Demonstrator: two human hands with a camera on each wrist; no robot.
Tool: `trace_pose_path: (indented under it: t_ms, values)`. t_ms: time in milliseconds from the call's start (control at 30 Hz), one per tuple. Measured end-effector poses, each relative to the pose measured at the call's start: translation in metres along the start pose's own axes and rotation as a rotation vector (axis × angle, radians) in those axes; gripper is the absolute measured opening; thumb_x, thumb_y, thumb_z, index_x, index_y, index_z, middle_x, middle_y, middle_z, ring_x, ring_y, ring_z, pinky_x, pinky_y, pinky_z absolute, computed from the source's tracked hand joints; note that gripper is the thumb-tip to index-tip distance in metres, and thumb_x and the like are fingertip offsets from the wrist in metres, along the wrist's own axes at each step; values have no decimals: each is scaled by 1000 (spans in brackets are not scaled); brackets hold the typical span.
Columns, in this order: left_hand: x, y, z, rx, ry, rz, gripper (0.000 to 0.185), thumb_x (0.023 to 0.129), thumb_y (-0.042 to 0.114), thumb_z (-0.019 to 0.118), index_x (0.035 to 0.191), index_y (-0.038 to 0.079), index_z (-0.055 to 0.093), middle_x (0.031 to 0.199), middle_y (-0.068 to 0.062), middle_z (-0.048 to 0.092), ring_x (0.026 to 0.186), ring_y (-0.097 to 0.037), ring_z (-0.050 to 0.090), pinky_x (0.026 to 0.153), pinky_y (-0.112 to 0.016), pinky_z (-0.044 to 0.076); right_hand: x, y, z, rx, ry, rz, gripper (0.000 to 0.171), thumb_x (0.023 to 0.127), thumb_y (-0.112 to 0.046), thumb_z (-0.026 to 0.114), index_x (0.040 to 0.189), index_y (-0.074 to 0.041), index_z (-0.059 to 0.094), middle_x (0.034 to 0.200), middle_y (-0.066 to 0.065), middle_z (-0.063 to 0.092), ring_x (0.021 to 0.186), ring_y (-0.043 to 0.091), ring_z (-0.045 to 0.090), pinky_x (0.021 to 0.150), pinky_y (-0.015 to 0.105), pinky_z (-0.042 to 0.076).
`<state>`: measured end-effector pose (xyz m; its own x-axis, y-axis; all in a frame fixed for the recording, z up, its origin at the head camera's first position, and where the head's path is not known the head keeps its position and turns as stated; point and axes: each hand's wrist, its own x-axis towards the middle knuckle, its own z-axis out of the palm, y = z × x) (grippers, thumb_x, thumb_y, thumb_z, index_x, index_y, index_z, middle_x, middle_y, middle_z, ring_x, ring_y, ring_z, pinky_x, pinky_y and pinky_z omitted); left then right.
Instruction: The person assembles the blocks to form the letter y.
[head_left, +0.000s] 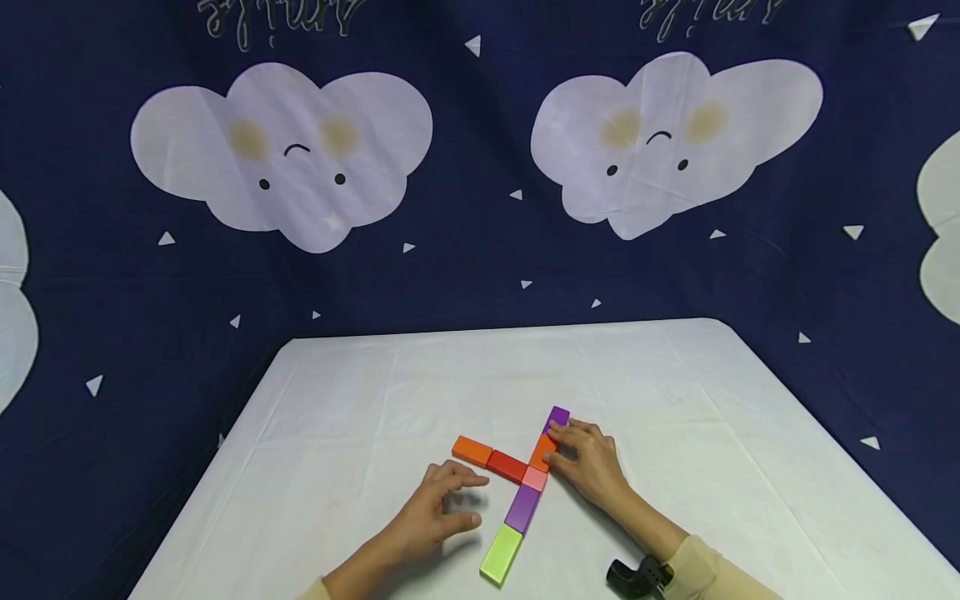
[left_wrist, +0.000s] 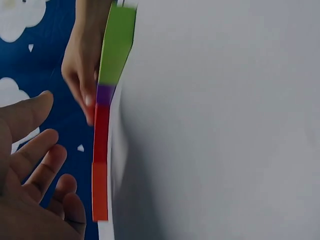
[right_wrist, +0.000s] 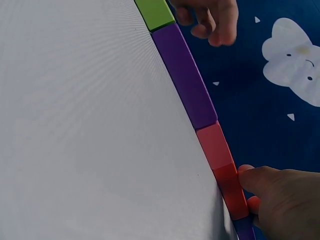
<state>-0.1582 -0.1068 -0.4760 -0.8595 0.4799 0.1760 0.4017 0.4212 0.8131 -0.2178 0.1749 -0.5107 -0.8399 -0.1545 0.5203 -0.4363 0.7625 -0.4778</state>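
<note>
A line of flat blocks lies on the white table (head_left: 675,392): green block (head_left: 501,554), purple block (head_left: 522,507), pink block (head_left: 535,477), orange block (head_left: 540,454), far purple block (head_left: 558,415). A red block (head_left: 507,466) and a second orange block (head_left: 472,450) branch off to the left from the pink one. My right hand (head_left: 564,446) touches the side of the orange and far purple blocks with its fingertips; the thumb (right_wrist: 250,175) lies against the orange block (right_wrist: 231,187). My left hand (head_left: 465,500) rests left of the line, fingers loosely curled, holding nothing.
A dark blue cloth with white clouds (head_left: 285,150) hangs behind and around the table. A black wrist camera mount (head_left: 637,575) sits on my right wrist. The table's far edge (head_left: 502,329) and slanting side edges bound the white surface.
</note>
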Motion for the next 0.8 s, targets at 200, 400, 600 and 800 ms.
trace_pose_path:
  t_ms: [200,400,600,800]
  values:
    - [21,-11,-12,19,142,-83,40,78,19,75,117,16,65,115,2,58,100,-16,38,82,-31,36,0,1,0,-10,5,2,42,71,-26,79,109,-9,71,116,4,69,113,33,56,77,40,35]
    - [41,-25,-24,45,212,-102,41,76,13,76,116,11,66,112,-1,60,102,-17,40,84,-33,36,0,1,1,-9,14,-11,42,70,-25,80,108,-9,72,115,4,70,112,32,57,76,39,34]
    - [57,-38,-36,66,154,-120,37,78,11,74,114,10,67,114,-4,62,103,-24,44,92,-41,34,0,0,-1,1,-2,3,42,71,-26,79,109,-9,72,116,4,69,114,32,56,78,41,35]
    - [67,-48,-40,101,91,-101,37,76,8,74,113,8,68,111,-5,64,104,-21,43,92,-37,33,0,0,-1,3,-18,23,42,71,-27,79,110,-10,71,117,3,68,115,32,56,79,40,34]
